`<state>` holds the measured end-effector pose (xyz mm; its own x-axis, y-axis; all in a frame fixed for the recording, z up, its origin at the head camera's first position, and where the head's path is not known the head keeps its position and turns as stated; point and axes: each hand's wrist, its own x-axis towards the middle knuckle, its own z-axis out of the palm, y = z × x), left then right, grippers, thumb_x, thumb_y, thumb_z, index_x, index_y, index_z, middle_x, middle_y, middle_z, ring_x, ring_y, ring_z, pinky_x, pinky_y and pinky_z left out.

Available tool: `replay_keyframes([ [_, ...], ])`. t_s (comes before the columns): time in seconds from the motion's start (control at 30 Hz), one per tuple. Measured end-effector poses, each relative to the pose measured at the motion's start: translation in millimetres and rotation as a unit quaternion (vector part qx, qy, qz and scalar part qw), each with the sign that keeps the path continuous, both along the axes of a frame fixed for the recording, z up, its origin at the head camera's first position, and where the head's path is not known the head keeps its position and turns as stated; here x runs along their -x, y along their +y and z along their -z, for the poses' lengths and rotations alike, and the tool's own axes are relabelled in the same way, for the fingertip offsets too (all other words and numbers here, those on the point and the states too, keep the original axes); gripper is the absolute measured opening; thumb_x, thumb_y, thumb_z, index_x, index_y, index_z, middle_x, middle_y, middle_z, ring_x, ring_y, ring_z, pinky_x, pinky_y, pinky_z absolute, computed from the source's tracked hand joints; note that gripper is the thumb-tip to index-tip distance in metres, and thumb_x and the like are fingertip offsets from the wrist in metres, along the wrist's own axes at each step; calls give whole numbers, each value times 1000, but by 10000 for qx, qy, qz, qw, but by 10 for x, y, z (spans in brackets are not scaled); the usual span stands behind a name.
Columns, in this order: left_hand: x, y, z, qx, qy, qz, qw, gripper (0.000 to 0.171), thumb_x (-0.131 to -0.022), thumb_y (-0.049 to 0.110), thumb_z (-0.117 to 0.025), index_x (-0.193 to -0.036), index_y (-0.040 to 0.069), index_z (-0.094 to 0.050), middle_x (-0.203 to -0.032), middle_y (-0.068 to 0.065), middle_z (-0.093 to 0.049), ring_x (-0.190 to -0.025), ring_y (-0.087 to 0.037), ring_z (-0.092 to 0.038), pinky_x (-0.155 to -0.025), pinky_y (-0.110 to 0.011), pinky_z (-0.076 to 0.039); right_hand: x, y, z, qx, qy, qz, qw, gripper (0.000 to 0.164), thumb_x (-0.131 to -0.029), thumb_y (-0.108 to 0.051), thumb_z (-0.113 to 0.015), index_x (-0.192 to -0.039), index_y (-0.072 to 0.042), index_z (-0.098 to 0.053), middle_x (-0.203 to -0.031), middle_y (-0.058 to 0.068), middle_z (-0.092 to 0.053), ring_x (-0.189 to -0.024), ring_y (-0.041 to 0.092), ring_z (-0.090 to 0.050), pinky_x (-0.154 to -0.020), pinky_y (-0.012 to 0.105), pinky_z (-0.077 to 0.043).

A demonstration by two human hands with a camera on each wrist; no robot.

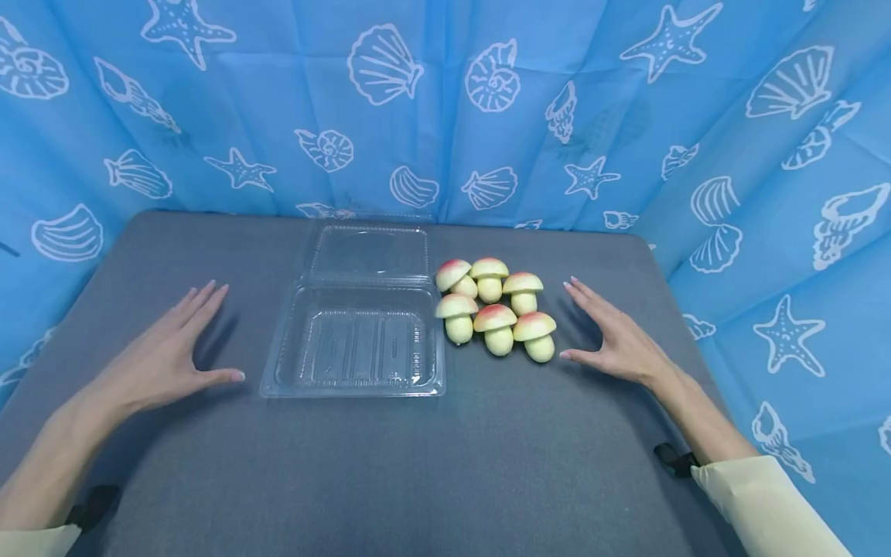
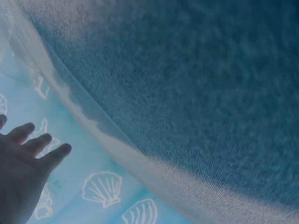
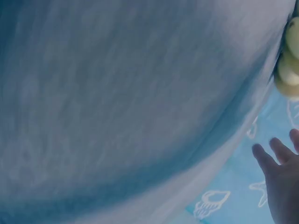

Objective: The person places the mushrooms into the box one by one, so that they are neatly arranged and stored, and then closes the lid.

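Six toy mushrooms (image 1: 495, 316), three o'clock from clear box (image 1: 355, 352). Left hand (image 1: 167, 352), right hand (image 1: 619, 340) stretched, empty. Likely start; next maybe needs gentle pinch.

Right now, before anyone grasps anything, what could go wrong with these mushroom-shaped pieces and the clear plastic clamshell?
The mushroom-shaped pieces lie close together and look rounded, so grabbing one might roll its neighbours.
The leftmost pieces sit right beside the clear plastic clamshell; bumping them could shift it.
The right hand is near the rightmost piece and might knock it.

Glossy plastic contnr (image 1: 356, 352), matt tblcloth (image 1: 418, 472)
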<state>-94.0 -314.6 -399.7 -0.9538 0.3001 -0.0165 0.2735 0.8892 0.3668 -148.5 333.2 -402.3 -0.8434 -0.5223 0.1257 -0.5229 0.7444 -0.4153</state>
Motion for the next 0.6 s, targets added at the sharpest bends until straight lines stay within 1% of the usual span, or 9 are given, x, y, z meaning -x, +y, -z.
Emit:
replay_keyframes([
  [0.1, -13, 14, -5, -220, -159, -35, 9996, 130, -69, 60, -84, -161, 24, -1, -166, -15, -3, -149, -44, -6, -107, -76, -16, -28, -51, 10, 259, -91, -210, 9994, 104, -78, -28, -86, -160, -19, -23, -164, 9, -21, -146, 38, -27, -106, 66, -32],
  [0.23, -18, 40, -10, -496, -178, 163, 9985, 131, -66, 56, -88, -162, 23, -4, -166, -17, -7, -148, -46, -9, -107, -75, -17, -62, -122, 39, 485, -85, -419, 9979, 100, -78, -24, -87, -159, -17, -27, -161, 13, -28, -145, 38, -30, -105, 65, -34],
  [0.3, -20, 69, -7, -637, -189, 266, 9974, 131, -65, 55, -89, -162, 24, -6, -165, -18, -10, -148, -46, -12, -108, -73, -18, -71, -150, 47, 556, -58, -482, 9973, 99, -78, -23, -87, -158, -14, -30, -160, 13, -31, -143, 37, -34, -104, 62, -38],
  [0.43, -19, 142, 7, -923, -369, 406, 9942, 130, -64, 55, -89, -161, 26, -8, -164, -19, -13, -147, -47, -16, -107, -73, -22, -75, -181, 58, 703, -71, -548, 9960, 97, -76, -19, -89, -155, -10, -34, -156, 13, -37, -136, 34, -43, -99, 52, -47],
  [0.5, -23, 176, 13, -1038, -465, 465, 9924, 130, -64, 55, -89, -162, 25, -8, -164, -20, -14, -146, -49, -18, -106, -73, -23, -77, -196, 64, 835, -195, -563, 9947, 95, -76, -17, -89, -154, -10, -36, -154, 13, -40, -133, 33, -47, -96, 48, -50],
  [0.57, -34, 204, 13, -1132, -593, 514, 9905, 130, -64, 54, -89, -162, 24, -8, -163, -22, -15, -145, -51, -19, -104, -74, -24, -80, -216, 69, 912, -328, -548, 9938, 93, -76, -16, -88, -154, -9, -37, -152, 14, -42, -131, 33, -49, -96, 46, -51],
  [0.6, -43, 220, 5, -1138, -670, 505, 9899, 130, -64, 54, -89, -162, 24, -8, -163, -22, -16, -144, -51, -20, -104, -74, -25, -102, -255, 27, 951, -431, -523, 9932, 92, -76, -14, -88, -153, -7, -38, -151, 15, -43, -129, 33, -49, -96, 47, -51],
])
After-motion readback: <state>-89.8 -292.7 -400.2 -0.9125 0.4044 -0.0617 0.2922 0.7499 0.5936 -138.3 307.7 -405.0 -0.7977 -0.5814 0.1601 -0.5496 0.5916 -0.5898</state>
